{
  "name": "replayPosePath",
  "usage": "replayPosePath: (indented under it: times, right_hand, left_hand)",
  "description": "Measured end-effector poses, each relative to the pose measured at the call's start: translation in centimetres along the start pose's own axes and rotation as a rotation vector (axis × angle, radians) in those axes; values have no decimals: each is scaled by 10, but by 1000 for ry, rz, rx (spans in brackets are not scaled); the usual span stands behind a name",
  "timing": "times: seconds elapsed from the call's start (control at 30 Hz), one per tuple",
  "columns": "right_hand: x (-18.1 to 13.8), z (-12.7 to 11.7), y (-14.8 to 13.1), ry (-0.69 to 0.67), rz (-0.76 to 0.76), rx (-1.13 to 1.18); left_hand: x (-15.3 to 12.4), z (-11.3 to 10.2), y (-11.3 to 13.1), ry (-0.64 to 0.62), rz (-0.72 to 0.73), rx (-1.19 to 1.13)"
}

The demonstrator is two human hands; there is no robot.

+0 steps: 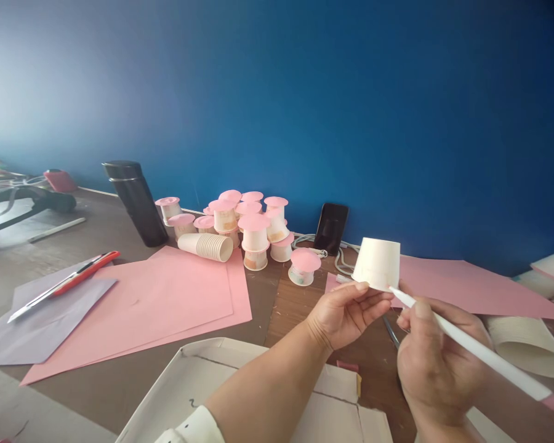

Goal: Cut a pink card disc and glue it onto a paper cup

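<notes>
My left hand (346,314) grips a white paper cup (377,263) by its rim, and the cup is upside down. In my right hand (441,360) is a white marker pen (487,357) with a pink end. Its tip meets the cup near the lower rim; whether it leaves a mark I cannot tell. Behind my left hand stands a cluster of paper cups topped with pink paper discs (253,222). One more cup with a pink disc (305,260) sits apart, close to my left wrist.
A nested stack of paper cups (203,246) lies on pink paper sheets (157,301). Left are a red utility knife (80,277) and a black bottle (138,203). A phone (331,227) leans on the blue wall. Flattened cardboard (212,360) lies under my left forearm.
</notes>
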State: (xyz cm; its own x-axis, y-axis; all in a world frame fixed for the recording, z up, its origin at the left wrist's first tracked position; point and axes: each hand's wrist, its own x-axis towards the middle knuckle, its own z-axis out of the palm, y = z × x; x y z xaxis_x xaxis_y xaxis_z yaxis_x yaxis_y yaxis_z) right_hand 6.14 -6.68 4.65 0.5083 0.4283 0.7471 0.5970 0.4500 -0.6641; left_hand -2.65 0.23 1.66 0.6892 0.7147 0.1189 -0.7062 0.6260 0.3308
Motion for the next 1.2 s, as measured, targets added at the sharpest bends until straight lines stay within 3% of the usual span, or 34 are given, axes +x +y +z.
replayPosePath:
  times: [0.27, 0.5, 1.2]
  right_hand:
    - [0, 3, 6, 47, 5, -58]
    - [0, 3, 20, 66, -19, -267]
    - [0, 2, 39, -45, 2, -352]
  left_hand:
    - [3, 1, -3, 68, 53, 35]
    - [10, -8, -5, 222, 98, 48]
    - [12, -8, -6, 291, 59, 95]
